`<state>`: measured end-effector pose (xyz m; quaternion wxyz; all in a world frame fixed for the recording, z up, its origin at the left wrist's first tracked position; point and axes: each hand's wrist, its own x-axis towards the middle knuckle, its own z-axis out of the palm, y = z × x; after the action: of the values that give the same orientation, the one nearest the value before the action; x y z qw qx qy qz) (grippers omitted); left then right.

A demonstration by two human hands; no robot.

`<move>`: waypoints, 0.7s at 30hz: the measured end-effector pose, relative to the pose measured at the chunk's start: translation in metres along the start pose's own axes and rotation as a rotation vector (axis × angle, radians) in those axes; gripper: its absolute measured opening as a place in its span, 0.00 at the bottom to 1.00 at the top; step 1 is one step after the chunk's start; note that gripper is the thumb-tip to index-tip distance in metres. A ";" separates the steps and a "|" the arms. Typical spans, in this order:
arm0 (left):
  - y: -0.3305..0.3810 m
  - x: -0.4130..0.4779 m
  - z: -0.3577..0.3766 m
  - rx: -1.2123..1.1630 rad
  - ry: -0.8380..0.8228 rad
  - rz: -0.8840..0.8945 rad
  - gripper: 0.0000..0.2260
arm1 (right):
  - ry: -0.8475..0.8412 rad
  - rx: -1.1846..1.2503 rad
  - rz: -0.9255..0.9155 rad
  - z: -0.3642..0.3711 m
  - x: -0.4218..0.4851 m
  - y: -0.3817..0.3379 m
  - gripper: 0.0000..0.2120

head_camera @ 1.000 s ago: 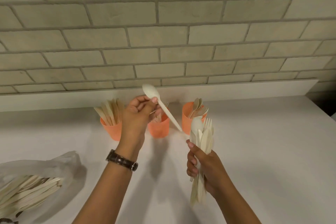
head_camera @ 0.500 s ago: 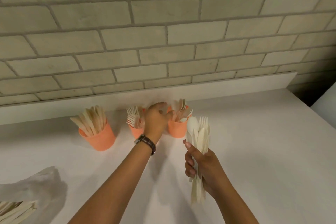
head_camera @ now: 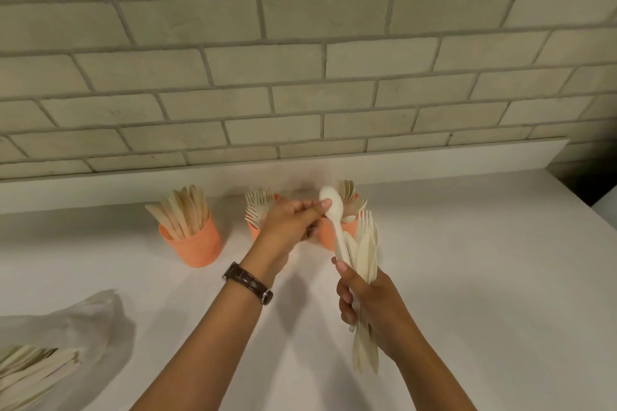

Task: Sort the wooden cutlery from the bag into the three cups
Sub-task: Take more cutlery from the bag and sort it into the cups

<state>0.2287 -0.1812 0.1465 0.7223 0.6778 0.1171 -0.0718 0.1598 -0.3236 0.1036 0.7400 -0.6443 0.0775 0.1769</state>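
Slide spoon (head_camera: 334,213) pinched in left hand (head_camera: 290,227) clear of bundle (head_camera: 365,250) clamped in right hand (head_camera: 370,304), into cup (head_camera: 324,236) just behind fingertips (head_camera: 325,204).

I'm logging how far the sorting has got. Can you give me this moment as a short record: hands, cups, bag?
left hand: pinches the bowl of a spoon
right hand: grips a bundle of cutlery; the spoon's handle is in it
left cup: knives
middle cup: forks, partly hidden by the left hand
right cup: spoons
bag: lower left on the table, cutlery inside
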 end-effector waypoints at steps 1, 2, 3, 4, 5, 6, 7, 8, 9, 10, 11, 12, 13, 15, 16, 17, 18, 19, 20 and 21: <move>0.006 0.002 -0.003 -0.049 0.015 0.006 0.04 | 0.005 0.015 -0.001 -0.002 0.000 0.000 0.15; 0.012 0.004 -0.005 -0.073 0.018 0.013 0.03 | 0.011 0.029 -0.002 -0.003 0.000 -0.001 0.14; 0.016 0.006 -0.006 -0.080 0.007 0.018 0.03 | 0.016 0.042 -0.003 -0.005 0.000 -0.001 0.14; 0.018 0.008 -0.006 -0.079 -0.011 0.018 0.03 | 0.018 0.057 -0.003 -0.006 -0.001 -0.002 0.14; 0.020 0.009 -0.005 -0.076 -0.031 0.010 0.03 | 0.019 0.076 -0.003 -0.007 -0.001 -0.002 0.14; 0.019 0.010 -0.004 -0.065 -0.053 0.000 0.03 | 0.016 0.097 -0.001 -0.009 -0.001 -0.002 0.15; 0.017 0.011 -0.003 -0.046 -0.083 -0.011 0.03 | 0.010 0.117 0.004 -0.010 -0.002 -0.003 0.18; 0.015 0.012 -0.001 -0.026 -0.123 -0.022 0.03 | 0.005 0.132 0.012 -0.011 -0.002 -0.004 0.21; 0.012 0.011 0.001 -0.016 -0.163 -0.035 0.03 | 0.002 0.142 0.021 -0.013 -0.001 -0.005 0.22; 0.010 0.011 0.004 -0.015 -0.193 -0.049 0.03 | 0.000 0.148 0.027 -0.014 -0.001 -0.007 0.22; 0.008 0.011 0.006 -0.018 -0.212 -0.067 0.03 | -0.003 0.153 0.030 -0.015 -0.001 -0.008 0.21; 0.006 0.010 0.008 -0.026 -0.227 -0.083 0.03 | -0.002 0.157 0.031 -0.017 0.000 -0.010 0.18; 0.004 0.010 0.009 -0.037 -0.240 -0.095 0.03 | 0.005 0.158 0.030 -0.018 0.000 -0.011 0.16; 0.002 0.012 0.010 -0.050 -0.255 -0.109 0.04 | 0.034 0.145 0.029 -0.020 0.002 -0.010 0.15; 0.002 0.012 0.009 -0.047 -0.257 -0.113 0.04 | 0.060 0.127 0.030 -0.021 0.003 -0.009 0.16; 0.003 0.013 0.007 -0.049 -0.257 -0.117 0.05 | 0.090 0.106 0.030 -0.021 0.004 -0.008 0.17; 0.005 0.014 0.005 -0.063 -0.253 -0.119 0.05 | 0.121 0.087 0.026 -0.022 0.005 -0.007 0.18; 0.008 0.014 0.002 -0.090 -0.239 -0.114 0.05 | 0.147 0.071 0.020 -0.023 0.005 -0.006 0.17; 0.012 0.016 -0.001 -0.125 -0.210 -0.096 0.05 | 0.169 0.054 0.015 -0.025 0.005 -0.005 0.17; 0.016 0.019 -0.004 -0.161 -0.163 -0.063 0.03 | 0.189 0.042 0.014 -0.026 0.005 -0.003 0.16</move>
<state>0.2508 -0.1749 0.1571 0.7791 0.6053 0.0846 -0.1395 0.1689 -0.3489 0.1008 0.7415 -0.6418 0.1552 0.1188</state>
